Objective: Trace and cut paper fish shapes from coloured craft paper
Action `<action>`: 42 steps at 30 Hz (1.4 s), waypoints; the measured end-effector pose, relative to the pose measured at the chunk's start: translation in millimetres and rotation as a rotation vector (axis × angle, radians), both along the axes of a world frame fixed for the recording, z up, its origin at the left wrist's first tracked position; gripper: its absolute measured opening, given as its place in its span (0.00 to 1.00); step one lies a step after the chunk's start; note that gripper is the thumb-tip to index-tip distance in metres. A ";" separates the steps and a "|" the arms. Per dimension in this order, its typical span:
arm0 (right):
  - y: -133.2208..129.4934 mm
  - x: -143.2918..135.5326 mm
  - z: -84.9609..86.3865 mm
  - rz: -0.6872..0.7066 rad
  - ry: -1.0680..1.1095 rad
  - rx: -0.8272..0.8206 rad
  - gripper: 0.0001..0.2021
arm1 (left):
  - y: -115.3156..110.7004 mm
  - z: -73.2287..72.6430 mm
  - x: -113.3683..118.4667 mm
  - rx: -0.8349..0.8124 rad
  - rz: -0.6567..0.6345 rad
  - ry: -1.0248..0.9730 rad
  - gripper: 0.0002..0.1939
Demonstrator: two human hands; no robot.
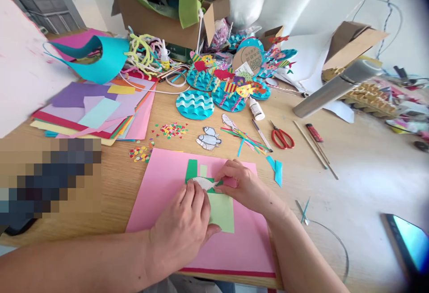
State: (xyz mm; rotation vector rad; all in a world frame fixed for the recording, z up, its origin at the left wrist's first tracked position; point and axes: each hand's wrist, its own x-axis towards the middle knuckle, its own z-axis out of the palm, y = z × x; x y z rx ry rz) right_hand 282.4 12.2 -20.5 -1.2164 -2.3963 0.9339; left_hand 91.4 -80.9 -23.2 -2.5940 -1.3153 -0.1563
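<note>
A white paper fish cutout [201,182] lies over a strip of dark green paper [191,170] on pink sheets [150,194]. My left hand [182,221] rests with its fingers flat on the fish's lower left edge, its thumb apart over a light green sheet [223,212]. At the tail end, my right hand [239,183] pinches the fish between thumb and forefinger. A small light green piece [203,170] sits just above the fish. My fingers hide part of the fish and the green paper.
Beyond the pink sheets lie more fish cutouts [208,139], confetti [173,130], thin paper strips [246,139] and red-handled scissors [282,137]. Coloured paper [72,94] is stacked at left. A grey bottle [335,87] and a phone [407,244] are at right.
</note>
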 end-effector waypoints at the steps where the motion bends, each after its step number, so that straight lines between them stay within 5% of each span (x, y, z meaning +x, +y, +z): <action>1: -0.5 0.0 0.8 -0.004 -0.003 -0.003 0.06 | 1.3 -0.5 -0.6 -0.003 -0.008 -0.022 0.28; 16: -3.8 0.9 7.3 0.004 0.009 0.050 0.05 | 8.5 -11.6 0.5 0.095 -0.049 -0.095 0.25; 21: 26.7 22.5 20.2 -0.357 -0.065 0.222 0.10 | 7.8 -16.6 0.2 0.090 -0.057 -0.107 0.26; 25: 76.4 44.1 22.0 -0.676 -0.607 0.319 0.14 | 6.4 -15.8 -1.5 0.069 -0.067 -0.074 0.27; 29: 107.3 53.0 12.2 -0.684 -0.796 0.214 0.15 | 6.4 -13.8 -2.6 0.045 -0.065 -0.087 0.27; 34: 109.8 54.7 12.3 -0.667 -0.808 0.200 0.19 | 7.0 -13.6 -2.4 0.031 -0.070 -0.083 0.27; 37: 97.8 52.1 26.2 -0.736 -0.614 0.283 0.26 | 6.0 -13.8 -2.2 0.027 -0.064 -0.078 0.28; 39: 84.3 45.5 37.3 -0.779 -0.254 0.287 0.27 | 4.9 -13.5 -2.3 0.020 -0.067 -0.072 0.28; 42: 58.1 25.7 49.0 -0.708 0.398 0.064 0.17 | 3.6 -12.4 -2.9 0.023 -0.069 -0.068 0.28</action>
